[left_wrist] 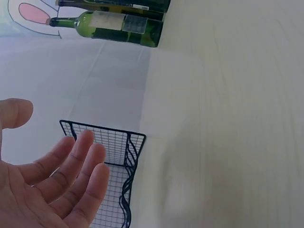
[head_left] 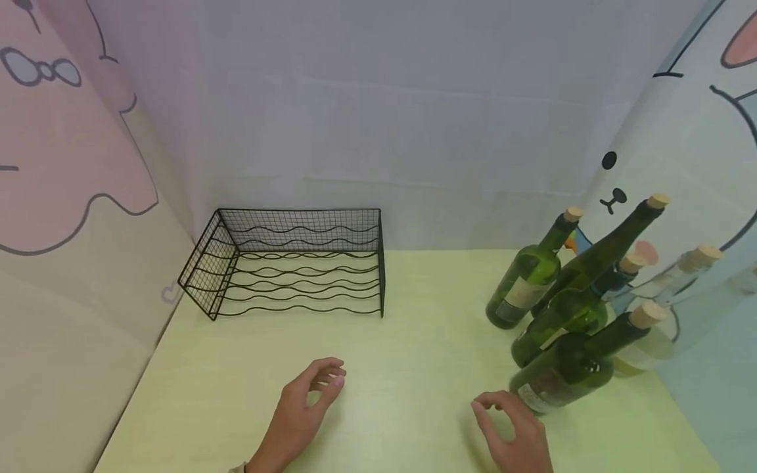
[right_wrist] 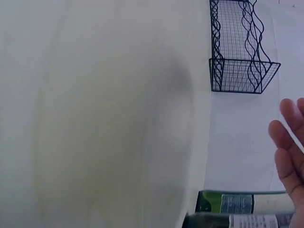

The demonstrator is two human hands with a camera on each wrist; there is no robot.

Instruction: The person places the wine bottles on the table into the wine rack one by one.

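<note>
Above the front of the table, my left hand point(head_left: 304, 407) hovers with loosely bent fingers and nothing in them; the left wrist view shows its palm and spread fingers point(left_wrist: 71, 185). My right hand point(head_left: 514, 427) is likewise bare, its thumb and fingers curving loosely close beside the nearest green wine bottle point(head_left: 562, 371). Several corked bottles stand in a group on the right, among them a labelled green bottle point(head_left: 523, 289) at the back left and a clear bottle point(head_left: 650, 341) at the right. A black wire wine rack point(head_left: 381, 276) with wavy rails sits at the back left.
The pale table point(head_left: 414, 368) runs back to a white cloth wall point(head_left: 414, 131). Printed cloths with cartoon figures hang at the left point(head_left: 71, 164) and right point(head_left: 680, 131), the right one close behind the bottles.
</note>
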